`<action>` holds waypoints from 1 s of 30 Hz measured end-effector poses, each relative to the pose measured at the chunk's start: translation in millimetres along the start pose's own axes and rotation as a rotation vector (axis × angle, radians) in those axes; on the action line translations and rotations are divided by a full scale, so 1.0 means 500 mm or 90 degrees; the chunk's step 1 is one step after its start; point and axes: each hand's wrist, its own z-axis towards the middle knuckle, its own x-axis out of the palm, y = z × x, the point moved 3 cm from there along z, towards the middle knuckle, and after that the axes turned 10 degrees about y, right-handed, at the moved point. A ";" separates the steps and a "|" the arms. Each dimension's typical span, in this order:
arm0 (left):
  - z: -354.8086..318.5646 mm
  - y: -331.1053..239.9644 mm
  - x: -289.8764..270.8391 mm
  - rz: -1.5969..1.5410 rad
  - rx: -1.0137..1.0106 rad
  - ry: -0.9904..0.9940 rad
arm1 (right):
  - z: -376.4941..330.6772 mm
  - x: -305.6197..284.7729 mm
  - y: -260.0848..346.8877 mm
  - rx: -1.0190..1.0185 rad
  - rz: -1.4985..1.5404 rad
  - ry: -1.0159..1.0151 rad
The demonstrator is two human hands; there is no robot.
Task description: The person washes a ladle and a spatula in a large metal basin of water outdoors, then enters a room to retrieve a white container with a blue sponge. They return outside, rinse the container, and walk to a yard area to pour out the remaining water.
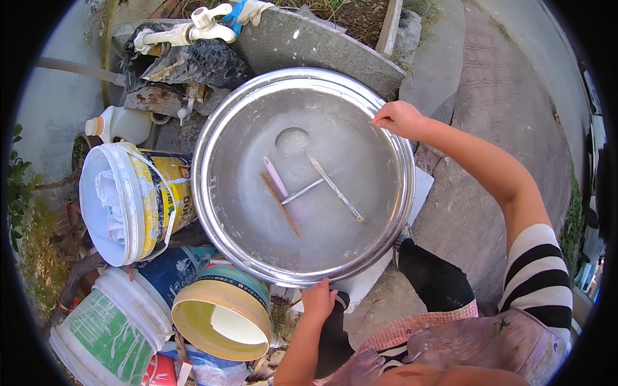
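A wide shiny metal basin (205, 193) holds cloudy greyish water. My left hand (318, 300) closes on its near rim. Up on the far right side of the same rim, my right hand (398, 119) grips with fingers bent. Lying in the water are a thin brown stick (280, 204), a pink handle (275, 175), a metal rod (304, 191) and a pale, stained stick-like tool (336, 188). Behind them a round shape (292, 139) shows through the water; what it is I cannot tell.
Left of the basin lie a yellow bucket (161, 193) with a white cloth (111, 199), a green-and-white bucket (109, 331) and a cream-lined bucket (222, 315). A white jug (125, 124) and a white tap (193, 29) are farther back. Concrete paving (508, 148) runs along the right.
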 end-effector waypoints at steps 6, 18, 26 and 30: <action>-0.040 -0.057 0.097 0.042 -0.035 -0.117 | -0.591 0.066 -0.139 0.511 -0.110 0.261; -0.349 -0.392 -0.148 -0.076 0.023 -0.071 | -1.563 0.125 0.267 0.736 0.299 0.599; -0.293 -0.466 -0.418 0.163 -0.064 0.069 | -1.444 -0.025 -0.041 0.701 0.382 0.222; -0.191 -0.586 -0.457 0.127 -0.099 0.150 | -1.299 -0.454 -0.224 0.710 0.353 -0.111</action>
